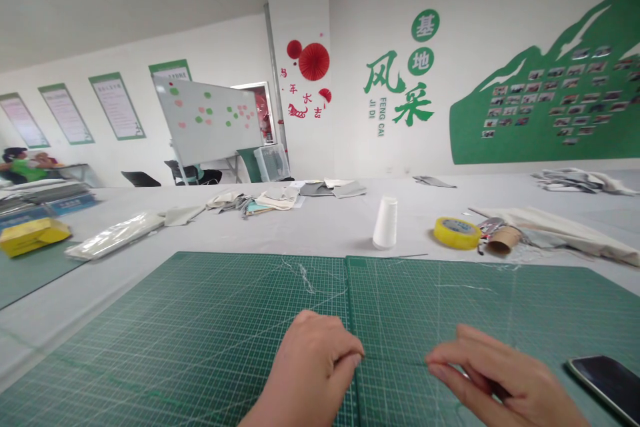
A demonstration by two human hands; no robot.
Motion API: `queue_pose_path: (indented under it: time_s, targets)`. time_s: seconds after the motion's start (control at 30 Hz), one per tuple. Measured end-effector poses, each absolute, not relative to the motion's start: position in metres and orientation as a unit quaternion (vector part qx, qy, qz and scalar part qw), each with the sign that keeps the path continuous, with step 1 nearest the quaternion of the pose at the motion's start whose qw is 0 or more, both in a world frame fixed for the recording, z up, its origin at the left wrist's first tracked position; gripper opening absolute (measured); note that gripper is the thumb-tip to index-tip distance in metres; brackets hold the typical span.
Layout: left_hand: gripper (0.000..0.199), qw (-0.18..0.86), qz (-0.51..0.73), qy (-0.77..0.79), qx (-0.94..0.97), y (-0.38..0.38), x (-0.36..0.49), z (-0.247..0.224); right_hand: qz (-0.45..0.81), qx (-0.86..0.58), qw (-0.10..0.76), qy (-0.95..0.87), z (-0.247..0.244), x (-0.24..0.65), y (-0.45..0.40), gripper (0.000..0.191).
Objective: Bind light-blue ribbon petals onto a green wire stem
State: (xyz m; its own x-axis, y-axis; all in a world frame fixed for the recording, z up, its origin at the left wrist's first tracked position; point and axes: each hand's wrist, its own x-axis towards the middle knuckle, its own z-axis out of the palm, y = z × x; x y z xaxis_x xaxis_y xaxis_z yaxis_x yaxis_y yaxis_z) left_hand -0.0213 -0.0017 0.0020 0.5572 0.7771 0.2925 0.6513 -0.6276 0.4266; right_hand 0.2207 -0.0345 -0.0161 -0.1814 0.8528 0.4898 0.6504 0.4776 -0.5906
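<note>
Left hand [313,370] and right hand [500,377] are closest, in front of the white cone of thread [385,223]. On each, the thumb and forefinger are pinched together, with a gap between the two hands. A faint line [395,360] shows between the fingertips; it is too fine to tell whether it is a strand that they grip. Below the hands, two green cutting mats [240,320] lie side by side on the bench [320,227], nearer than the cone, with loose white threads [306,278] on them.

The cone stands upright just beyond the mats. To its right are a yellow tape roll [457,233], a cardboard tube [503,239] and pale cloth [575,230]; nearer and farther right lies a phone [610,383]. To its left are fabric scraps [275,199], a clear plastic packet [117,235] and, farthest over, a yellow box [34,236]. A whiteboard [213,123] stands behind the bench, left of the cone.
</note>
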Motion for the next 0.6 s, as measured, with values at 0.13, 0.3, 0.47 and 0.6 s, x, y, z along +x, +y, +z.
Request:
queue_pose_path:
  time_s: [0.13, 0.3, 0.47, 0.6]
  targets:
    - [0.019, 0.198, 0.197, 0.355, 0.892, -0.001, -0.026, 0.011, 0.213, -0.5, 0.385, -0.746, -0.01, 0.227, -0.027, 0.018]
    - [0.018, 0.318, 0.204, 0.3, 0.876, -0.003, -0.03, 0.013, 0.339, -0.504, 0.41, -0.68, -0.028, 0.22, -0.021, 0.023]
    - [0.018, 0.437, 0.199, 0.318, 0.817, -0.007, -0.031, 0.017, 0.41, -0.51, 0.417, -0.631, -0.053, 0.201, -0.017, 0.033]
    - [0.018, 0.513, 0.224, 0.338, 0.757, -0.009, -0.029, 0.017, 0.409, -0.507, 0.415, -0.636, -0.069, 0.182, -0.015, 0.038]
